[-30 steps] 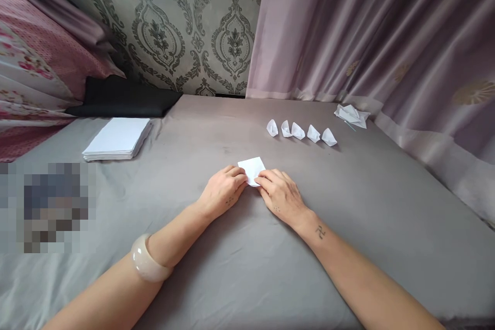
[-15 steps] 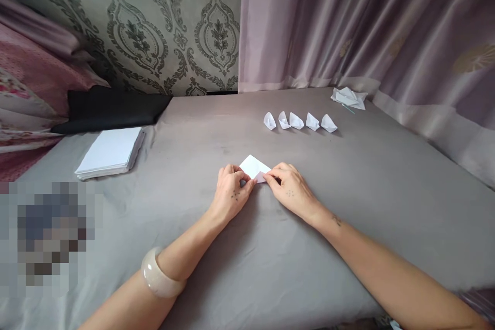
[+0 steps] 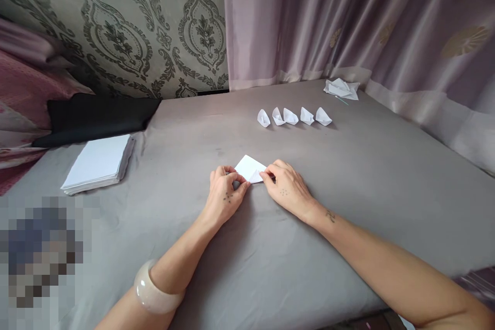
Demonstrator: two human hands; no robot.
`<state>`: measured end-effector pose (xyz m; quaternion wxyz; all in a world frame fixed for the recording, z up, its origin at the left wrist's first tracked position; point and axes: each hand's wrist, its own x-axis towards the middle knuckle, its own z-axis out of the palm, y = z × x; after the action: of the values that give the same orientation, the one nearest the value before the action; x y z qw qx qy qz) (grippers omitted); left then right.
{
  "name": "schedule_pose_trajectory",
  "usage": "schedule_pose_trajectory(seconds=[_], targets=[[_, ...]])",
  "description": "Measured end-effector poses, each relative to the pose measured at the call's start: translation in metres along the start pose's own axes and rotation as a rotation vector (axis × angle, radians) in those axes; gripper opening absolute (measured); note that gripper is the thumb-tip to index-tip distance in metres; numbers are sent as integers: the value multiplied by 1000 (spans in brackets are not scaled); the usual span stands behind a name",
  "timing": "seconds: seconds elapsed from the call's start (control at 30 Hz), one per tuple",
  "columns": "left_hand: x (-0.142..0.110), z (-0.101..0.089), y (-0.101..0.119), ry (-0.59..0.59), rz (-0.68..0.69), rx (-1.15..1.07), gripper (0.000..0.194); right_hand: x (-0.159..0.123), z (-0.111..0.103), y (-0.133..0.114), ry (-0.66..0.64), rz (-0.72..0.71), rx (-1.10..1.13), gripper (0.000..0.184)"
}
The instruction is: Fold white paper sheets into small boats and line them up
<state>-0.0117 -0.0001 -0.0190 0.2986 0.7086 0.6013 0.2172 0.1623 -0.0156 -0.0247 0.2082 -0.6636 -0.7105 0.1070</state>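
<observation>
Between my two hands lies a small piece of folded white paper, one corner pointing away from me and a small flap at its near edge. My left hand pinches the paper's left side and near edge, thumb at the flap. At the right side, my right hand grips it with thumb and forefinger. Fingers of both hands are curled, and they partly hide the paper's side corners. Farther off stand several small folded paper boats in a row.
A stack of white paper lies at the left, near a black cloth. Loose papers and a thin greenish stick lie at the back right. Curtains hang behind the grey-covered table. One patch at lower left is pixelated.
The view has shifted slightly, so everything sits a little differently in it. The small flap at the paper's near edge now lies flatter. Both hands keep hold of the paper.
</observation>
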Motion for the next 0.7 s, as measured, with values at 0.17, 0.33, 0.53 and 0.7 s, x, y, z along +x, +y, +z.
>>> schedule_pose_trajectory(seconds=[0.17,0.33,0.53,0.7], targets=[[0,2,0,35,3,18,18,-1,2,1,8,8,-4,22],[0,4,0,51,0,14,18,-1,1,0,10,23,31,19],[3,5,-2,51,-4,-2,16,0,2,2,5,26,15,21],[3,5,-1,54,3,-14,17,0,3,2,5,-9,-37,20]])
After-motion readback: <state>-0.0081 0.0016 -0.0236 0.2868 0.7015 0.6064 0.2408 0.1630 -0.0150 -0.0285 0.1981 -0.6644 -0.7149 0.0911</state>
